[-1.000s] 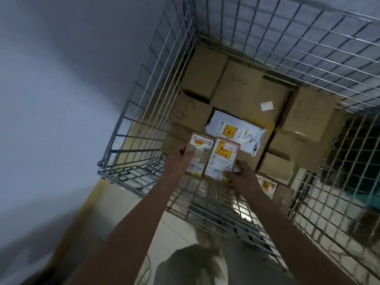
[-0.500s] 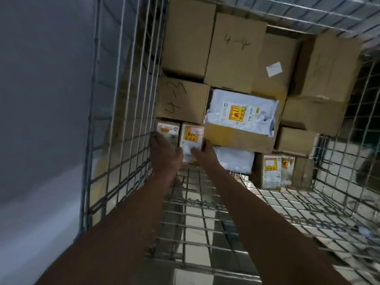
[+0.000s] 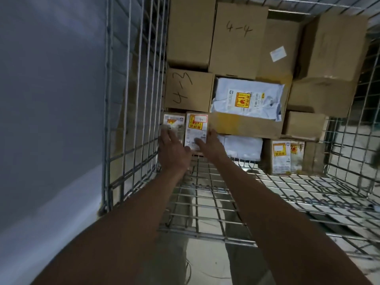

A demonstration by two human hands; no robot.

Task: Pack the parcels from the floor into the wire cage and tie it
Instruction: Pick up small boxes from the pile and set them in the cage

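Parcels fill the far part of the wire cage (image 3: pixel 131 99), and two small labelled ones sit side by side at the near left edge of the stack, hard against the cage's left mesh wall. The left small parcel (image 3: pixel 174 125) stands just beside the mesh; the right small parcel (image 3: pixel 197 128) touches it and carries a yellow and red label on its near face. The left hand (image 3: pixel 173 150) lies over the lower part of the left small parcel with its fingers spread and fairly straight, pressing rather than clasping, though motion blur hides the fingertips. The right hand (image 3: pixel 212 145) rests against the lower right corner of the right small parcel, the thumb across its face and the fingers along its side; whether they wrap round the edge cannot be told. Both forearms reach in over the lowered front panel of the cage. Behind the two small parcels sits a brown box marked 4-3 (image 3: pixel 188 89), and beyond it a taller box marked 4-4 (image 3: pixel 236 38). To the right a white mailer bag (image 3: pixel 246 98) lies on top of a wide brown carton (image 3: pixel 246 126), with a second white bag (image 3: pixel 242 148) tucked under that carton. Further right another pair of labelled small parcels (image 3: pixel 286 157) stands on the cage floor. A pale wall (image 3: pixel 51 99) runs along the left of the cage.
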